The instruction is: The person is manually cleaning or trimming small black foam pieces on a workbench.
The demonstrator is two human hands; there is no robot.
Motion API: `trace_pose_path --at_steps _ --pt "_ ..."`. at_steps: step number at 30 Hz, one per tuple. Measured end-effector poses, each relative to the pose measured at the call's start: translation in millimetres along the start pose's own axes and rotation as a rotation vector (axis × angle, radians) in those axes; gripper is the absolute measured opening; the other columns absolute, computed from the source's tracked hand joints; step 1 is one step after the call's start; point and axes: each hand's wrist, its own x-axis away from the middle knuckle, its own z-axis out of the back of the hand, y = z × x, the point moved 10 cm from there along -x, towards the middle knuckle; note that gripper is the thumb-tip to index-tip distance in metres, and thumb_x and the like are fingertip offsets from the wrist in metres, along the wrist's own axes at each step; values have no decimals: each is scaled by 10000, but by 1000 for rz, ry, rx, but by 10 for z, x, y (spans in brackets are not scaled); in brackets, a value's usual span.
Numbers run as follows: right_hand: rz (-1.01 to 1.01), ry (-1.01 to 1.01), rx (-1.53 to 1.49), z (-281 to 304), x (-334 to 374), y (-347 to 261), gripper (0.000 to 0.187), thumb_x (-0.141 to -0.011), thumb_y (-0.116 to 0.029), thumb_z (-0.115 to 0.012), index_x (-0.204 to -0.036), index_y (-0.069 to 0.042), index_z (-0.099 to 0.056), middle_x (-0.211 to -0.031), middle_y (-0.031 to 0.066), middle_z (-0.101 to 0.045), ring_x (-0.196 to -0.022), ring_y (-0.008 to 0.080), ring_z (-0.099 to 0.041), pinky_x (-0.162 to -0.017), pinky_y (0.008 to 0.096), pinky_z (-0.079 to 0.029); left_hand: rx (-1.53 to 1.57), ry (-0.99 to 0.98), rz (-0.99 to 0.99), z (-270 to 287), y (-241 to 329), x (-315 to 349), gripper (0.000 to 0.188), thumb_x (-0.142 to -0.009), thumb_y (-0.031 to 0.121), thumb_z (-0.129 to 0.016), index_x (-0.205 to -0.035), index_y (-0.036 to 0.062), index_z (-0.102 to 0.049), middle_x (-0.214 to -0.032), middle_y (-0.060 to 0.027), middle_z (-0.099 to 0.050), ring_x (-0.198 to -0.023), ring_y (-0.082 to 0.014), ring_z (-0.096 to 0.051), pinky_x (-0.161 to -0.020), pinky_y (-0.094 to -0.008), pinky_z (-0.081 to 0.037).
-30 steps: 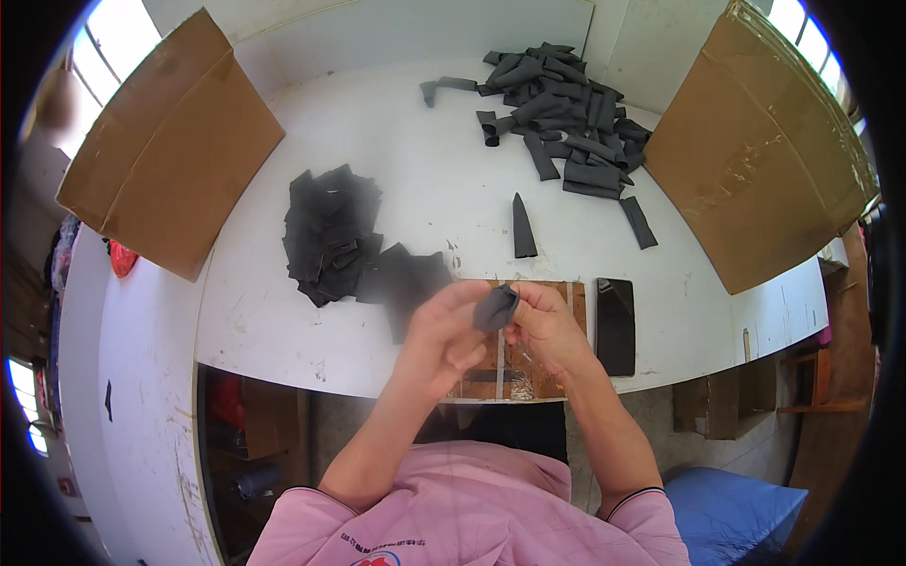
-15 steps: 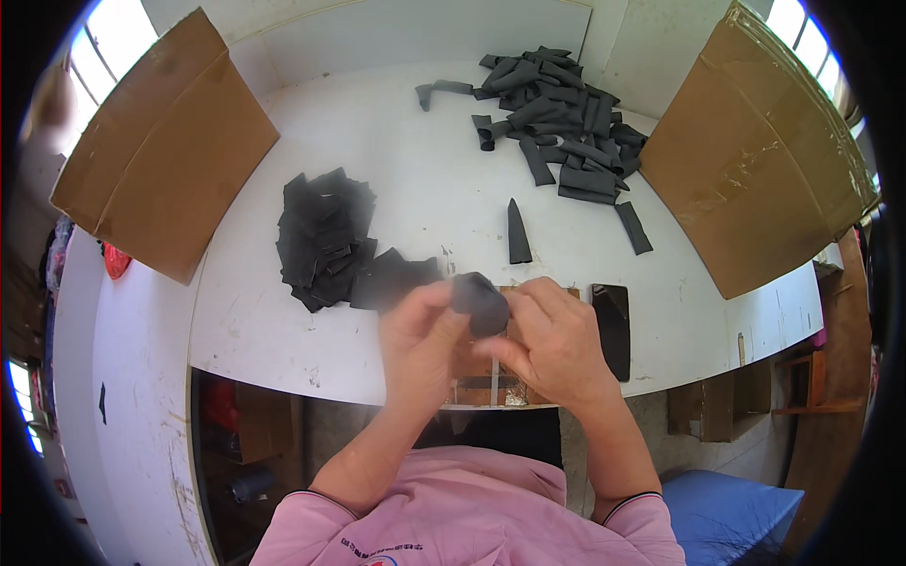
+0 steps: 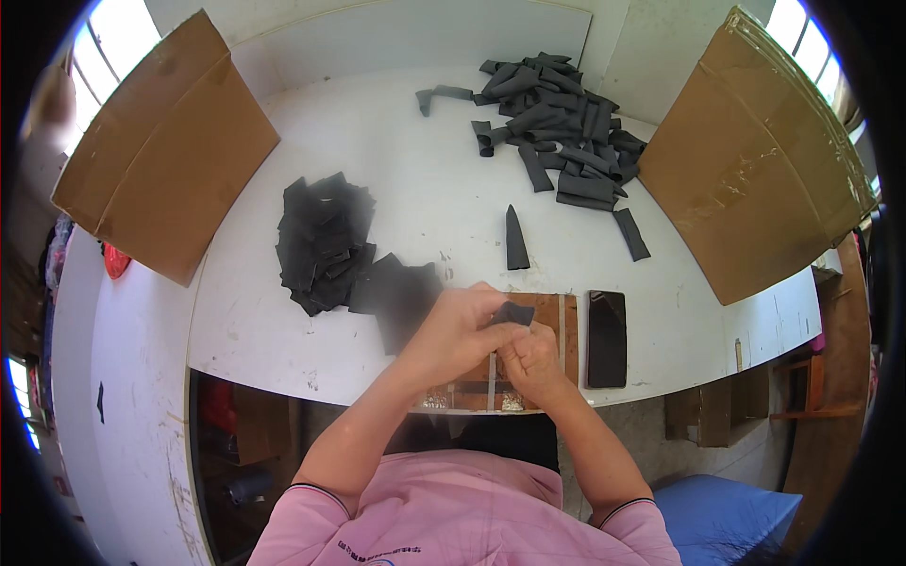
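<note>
Both hands are up close together at the near edge of the white table (image 3: 425,189), pretty much dead centre of the view. The left hand (image 3: 453,335) and right hand (image 3: 530,363) are pinching the same small black piece (image 3: 514,313), fingers curled onto it from either side, so both are grasping, not loose. The piece sits right over a brown wooden board (image 3: 547,325) fixed at the table edge, and the hands cover most of that board.

Around them: at about 9 to 10 o'clock from the hands there's a stack of black flat pieces (image 3: 321,245), with a few more spilling right up beside the left hand. At 12 o'clock, a single black pointed strip (image 3: 515,238) lies on its own, nothing between it and the hands. Farther off at 12 to 1 o'clock is a messy heap of longer black strips (image 3: 557,123), well apart from the hands. At 3 o'clock, just beside the board, a black phone (image 3: 606,338) lies flat.

Two big sheets of cardboard lean at the table's sides, left cardboard (image 3: 160,151) at 10 o'clock and right cardboard (image 3: 755,160) at 2 o'clock. The person's pink shirt (image 3: 462,514) fills the bottom.
</note>
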Motion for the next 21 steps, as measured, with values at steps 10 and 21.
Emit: trace_pose_path --at_steps 10,21 --pt "-117 -153 75 -8 -157 -93 149 -774 -186 -550 -777 -37 -544 -689 93 -538 -631 279 -535 -536 385 -429 442 321 -145 204 246 243 204 -803 40 -568 -1001 -10 -575 -920 -78 -591 -845 -129 -542 -764 -243 -432" --pt "-6 -123 181 15 -236 -194 233 -750 -194 -604 -619 -57 -467 -576 76 -447 -539 256 -492 -445 368 -380 895 445 -174 422 -46 324 158 -813 159 -578 -883 17 -577 -874 -114 -603 -866 -216 -549 -826 -338 -414"
